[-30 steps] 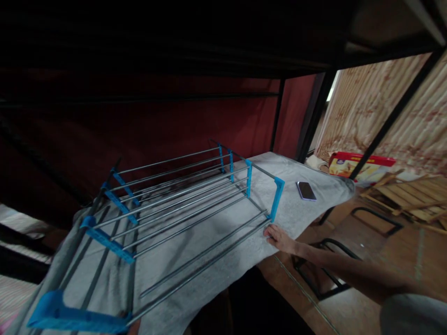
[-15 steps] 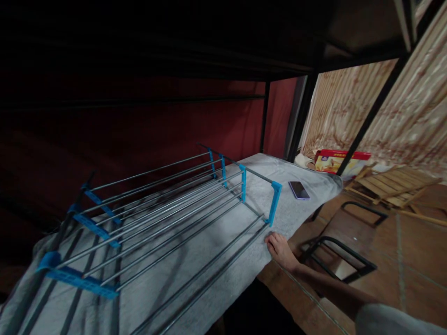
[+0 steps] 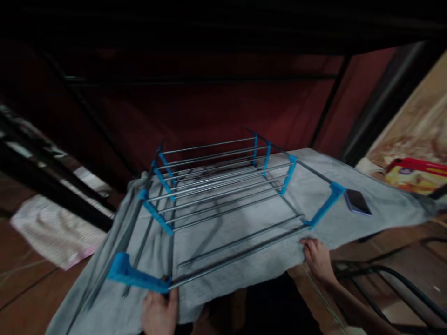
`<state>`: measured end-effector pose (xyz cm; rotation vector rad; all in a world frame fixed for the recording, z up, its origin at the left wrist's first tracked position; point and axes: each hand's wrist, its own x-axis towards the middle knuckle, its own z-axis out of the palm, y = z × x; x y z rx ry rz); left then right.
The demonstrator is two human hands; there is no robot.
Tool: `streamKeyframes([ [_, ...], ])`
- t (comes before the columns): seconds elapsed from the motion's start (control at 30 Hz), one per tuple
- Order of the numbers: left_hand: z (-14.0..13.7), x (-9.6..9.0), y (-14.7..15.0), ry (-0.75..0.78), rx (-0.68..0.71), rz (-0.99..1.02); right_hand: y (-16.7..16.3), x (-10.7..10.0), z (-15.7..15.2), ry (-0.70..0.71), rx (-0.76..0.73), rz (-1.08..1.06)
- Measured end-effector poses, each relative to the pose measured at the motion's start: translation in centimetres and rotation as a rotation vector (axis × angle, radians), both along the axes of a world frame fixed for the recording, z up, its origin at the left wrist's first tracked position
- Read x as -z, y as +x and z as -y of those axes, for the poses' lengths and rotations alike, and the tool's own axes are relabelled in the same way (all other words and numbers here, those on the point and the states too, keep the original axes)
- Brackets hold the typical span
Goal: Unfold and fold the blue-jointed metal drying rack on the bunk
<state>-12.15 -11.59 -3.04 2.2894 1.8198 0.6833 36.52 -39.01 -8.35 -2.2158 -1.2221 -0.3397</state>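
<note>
A drying rack of grey metal rods with blue plastic brackets (image 3: 155, 216) stands on a grey cloth (image 3: 240, 274) spread over the table. At its near left corner, my left hand (image 3: 159, 314) is closed with thumb and fingers on the lower end of the blue bracket; some fingertips are hidden there. My right hand (image 3: 317, 258) lies at the cloth's front edge, just below the near right bracket (image 3: 326, 204). Its fingers are curled on the cloth and appear apart from the rack.
A phone (image 3: 358, 202) lies on the cloth right of the rack. Black metal posts and a dark shelf frame the table. To the right are a chair (image 3: 394, 274) and a red-and-yellow box (image 3: 415, 174). A pale cloth (image 3: 57, 232) lies low at the left.
The view has swung left, so the rack appears further right and the phone too. My left hand has come into view at the rack's near left corner. My right hand stays by the cloth's edge.
</note>
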Motion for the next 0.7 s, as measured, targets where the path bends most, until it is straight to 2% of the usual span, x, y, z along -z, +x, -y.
streamKeyframes([
  [0.17, 0.9, -0.4, 1.3, 0.086, -0.004, 0.05, 2.0, 2.1, 0.8, 0.041, -0.034, 0.077],
  [0.3, 1.1, -0.2, 1.1, 0.096, -0.031, 0.098, 2.3, 2.2, 1.4, 0.031, -0.099, 0.051],
  [0.43, 1.0, -0.1, 0.9, 0.064, -0.01, 0.166, 2.0, 1.6, 1.8, 0.048, -0.107, -0.011],
  [0.53, 1.0, -0.2, 0.9, 0.057, 0.007, 0.219, 1.2, 0.9, 1.7, 0.136, -0.133, -0.126],
  [0.7, 1.0, -0.6, 0.9, 0.04, 0.029, 0.251, -2.3, -1.7, -0.3, 0.177, -0.201, -0.17],
])
